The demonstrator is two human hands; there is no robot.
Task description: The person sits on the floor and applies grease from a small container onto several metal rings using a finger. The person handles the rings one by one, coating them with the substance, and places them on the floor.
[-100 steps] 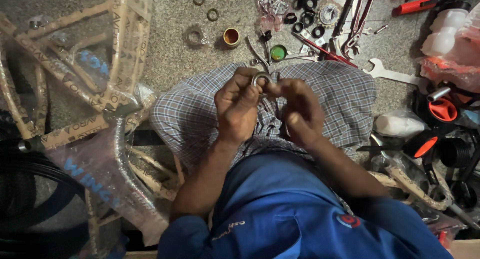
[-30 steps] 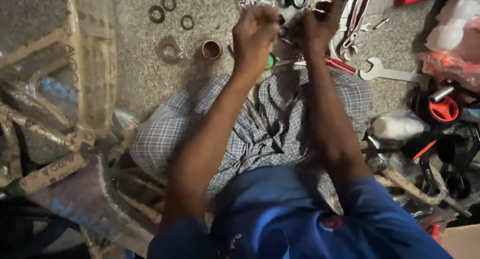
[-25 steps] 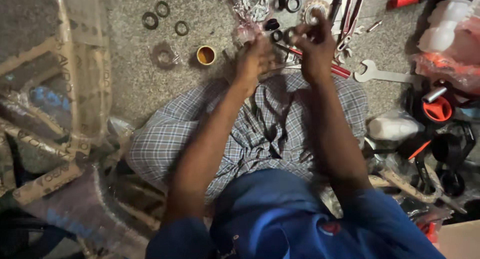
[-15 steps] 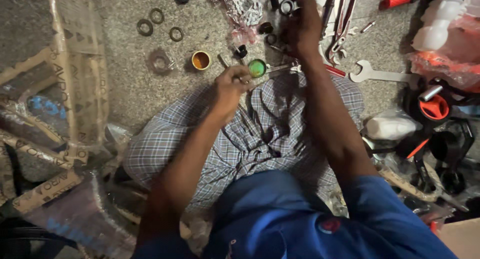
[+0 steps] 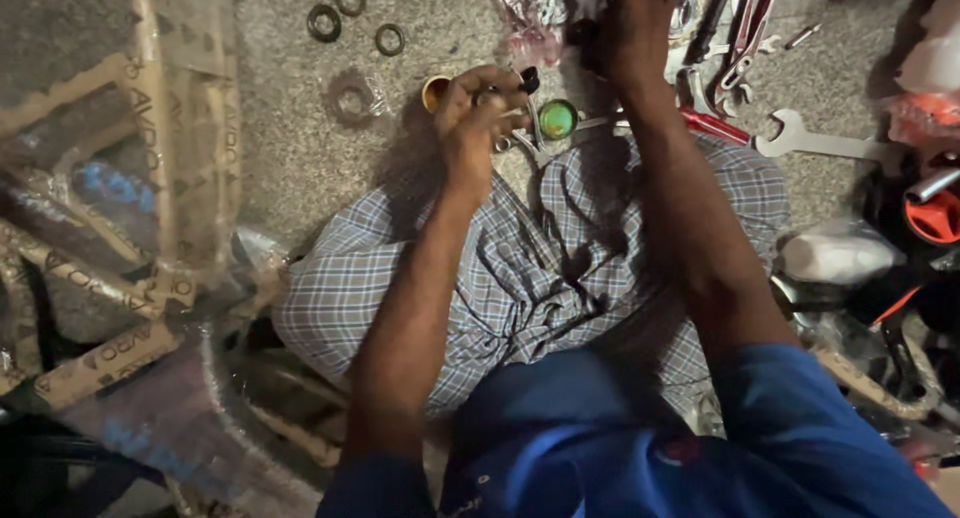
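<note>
- Now the left hand [image 5: 478, 113] is seen lowered to the near edge of the scattered parts, with its fingers curled around a small dark part [image 5: 528, 79]; what kind of part it is cannot be told.
- Half a second ago that hand was held a little nearer the body, over the checked cloth [image 5: 520, 278]; it is now brought forward, just beside the yellow cap [image 5: 433, 90] and the green cap [image 5: 558, 119].
- The right hand [image 5: 632, 28] is stretched farther out, to the top edge of the view, among dark rings and metal pieces; whether its fingers are closed on anything cannot be told, since they are hidden by the back of the hand.
- Compared with three seconds ago, when both hands were joined over the lap on one small ring, they are now held apart.
- Three loose black rings [image 5: 324, 22] are left lying on the speckled floor [image 5: 290, 138] to the left, untouched.
- A silver spanner [image 5: 815, 143] is seen lying to the right, near a red-handled tool [image 5: 715, 126].
- A wrapped frame [image 5: 130, 228] is kept at the left edge.
</note>
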